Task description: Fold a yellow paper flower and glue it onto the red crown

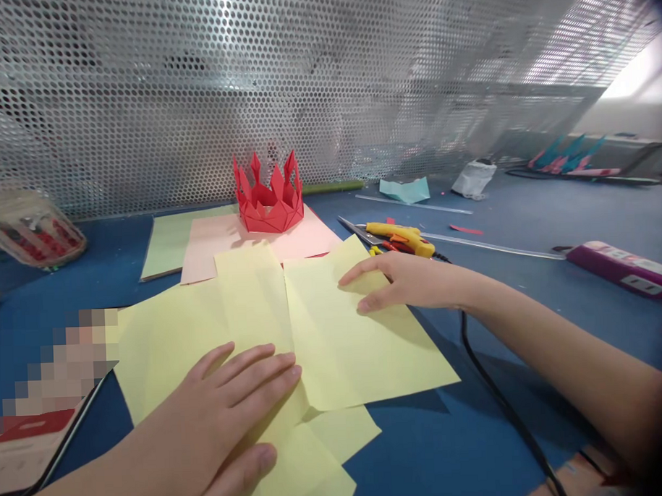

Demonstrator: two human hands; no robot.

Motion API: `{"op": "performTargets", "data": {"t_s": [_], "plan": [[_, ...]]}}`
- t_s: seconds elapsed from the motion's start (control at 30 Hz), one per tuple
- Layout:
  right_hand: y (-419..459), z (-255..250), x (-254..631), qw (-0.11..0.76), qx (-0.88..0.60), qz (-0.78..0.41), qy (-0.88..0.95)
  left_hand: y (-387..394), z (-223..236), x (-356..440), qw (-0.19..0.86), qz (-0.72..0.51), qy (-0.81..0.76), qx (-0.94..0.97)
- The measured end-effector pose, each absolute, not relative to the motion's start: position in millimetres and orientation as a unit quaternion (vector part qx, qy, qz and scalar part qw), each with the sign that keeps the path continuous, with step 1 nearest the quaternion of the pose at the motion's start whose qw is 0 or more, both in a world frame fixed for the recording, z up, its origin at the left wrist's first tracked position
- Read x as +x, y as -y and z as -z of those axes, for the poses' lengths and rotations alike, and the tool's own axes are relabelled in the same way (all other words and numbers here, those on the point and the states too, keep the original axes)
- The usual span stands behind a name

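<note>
Several yellow paper sheets (339, 334) lie overlapped on the blue table (478, 431). My left hand (228, 403) rests flat on the lower left sheets, fingers stretched out and apart, holding nothing. My right hand (402, 282) lies on the right edge of the top sheet, fingers extended and pressed on the paper. A red folded paper crown (269, 196) stands behind on a pink sheet (227, 241).
A yellow glue gun (404, 238) and scissors (363, 232) lie right of the crown, with a black cord (499, 401) trailing forward. A purple box (625, 267) sits at the right, a clear plastic bag (31, 229) at the left. A perforated metal wall (303, 82) backs the table.
</note>
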State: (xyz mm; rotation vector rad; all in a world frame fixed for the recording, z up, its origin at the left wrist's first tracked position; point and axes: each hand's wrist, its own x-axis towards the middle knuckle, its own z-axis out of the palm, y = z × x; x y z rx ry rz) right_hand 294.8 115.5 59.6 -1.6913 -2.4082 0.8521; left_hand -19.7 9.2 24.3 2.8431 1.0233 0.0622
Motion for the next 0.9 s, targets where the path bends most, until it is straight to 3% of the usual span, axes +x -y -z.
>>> {"op": "performTargets", "data": {"t_s": [0.53, 0.77, 0.9], "plan": [[-115, -63, 292, 0.035, -0.585, -0.258, 0.768, 5, -13, -14, 0.025, -0.060, -0.342, 0.937], [-116, -65, 294, 0.046, -0.596, -0.266, 0.756, 10, -9, -11, 0.084, -0.099, -0.387, 0.913], [-122, -64, 299, 0.094, -0.616, -0.252, 0.740, 3, -17, -13, 0.118, -0.063, -0.354, 0.926]]}}
